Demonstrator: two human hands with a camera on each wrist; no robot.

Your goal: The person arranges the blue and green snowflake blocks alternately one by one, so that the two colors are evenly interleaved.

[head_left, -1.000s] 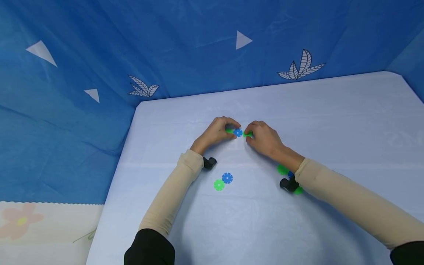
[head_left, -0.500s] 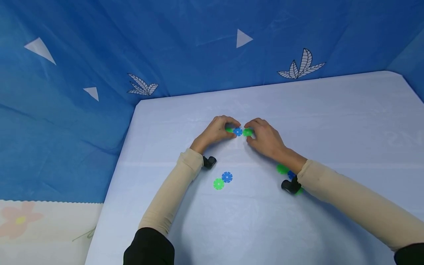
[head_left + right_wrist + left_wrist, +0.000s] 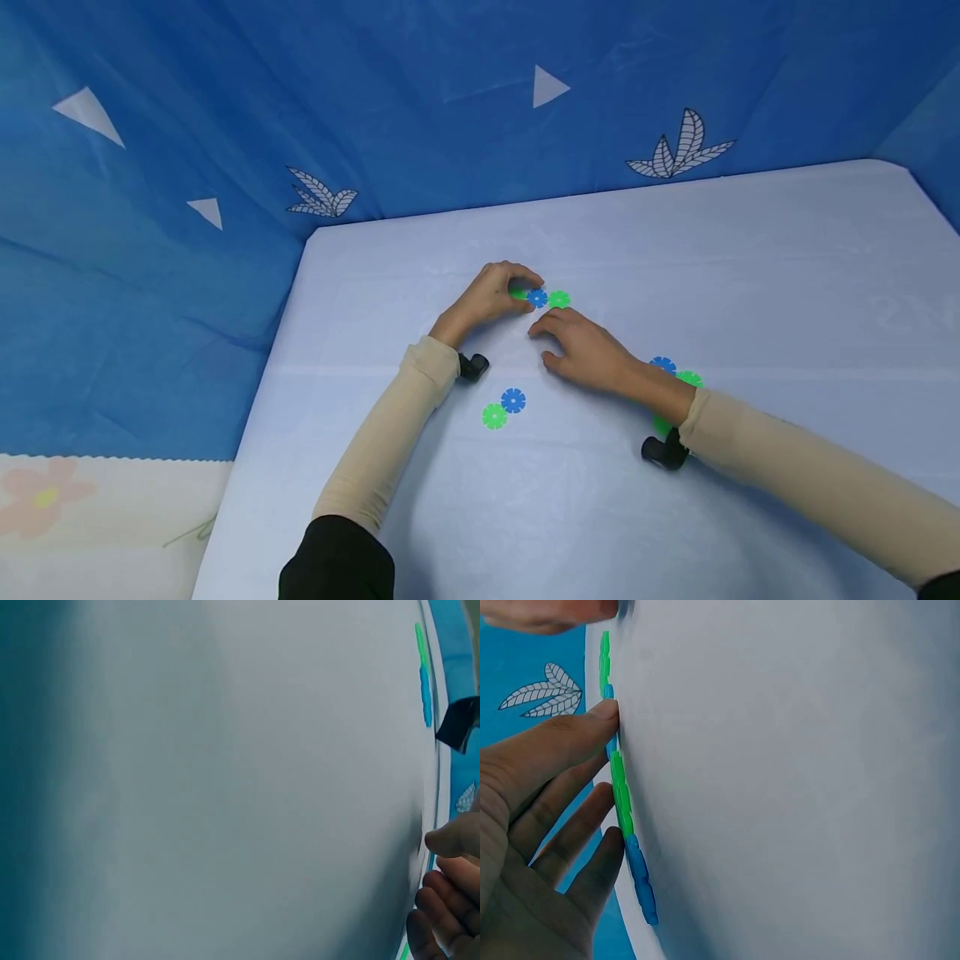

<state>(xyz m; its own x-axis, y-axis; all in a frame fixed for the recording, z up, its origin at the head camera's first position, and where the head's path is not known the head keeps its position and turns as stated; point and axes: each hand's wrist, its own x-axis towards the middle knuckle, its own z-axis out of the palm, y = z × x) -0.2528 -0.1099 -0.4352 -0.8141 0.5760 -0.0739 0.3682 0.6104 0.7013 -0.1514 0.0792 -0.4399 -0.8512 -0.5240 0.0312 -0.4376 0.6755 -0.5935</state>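
Note:
My left hand [image 3: 491,292] pinches a blue notched disc [image 3: 537,298] in a row of linked discs low over the white table. To its right sits a green notched disc [image 3: 558,299]; another green disc [image 3: 518,294] is partly covered by the left fingers. The left wrist view shows the thumb on the blue disc, with a green disc [image 3: 622,799] and a further blue disc [image 3: 643,885] under the palm. Just below the row, my right hand [image 3: 588,354] is apart from it, fingers loosely bent and holding nothing.
Nearer on the table [image 3: 525,517] lie a loose green disc [image 3: 494,417] and a blue disc [image 3: 513,401], edges meeting. Around the right wrist are a blue disc [image 3: 663,364] and a green disc [image 3: 689,379], partly hidden by the arm. A blue curtain [image 3: 450,108] stands behind the table.
The right hand has let go of the green disc at the row's right end and moved down toward the person. That disc now lies flat beside the blue one. The left hand has stayed put.

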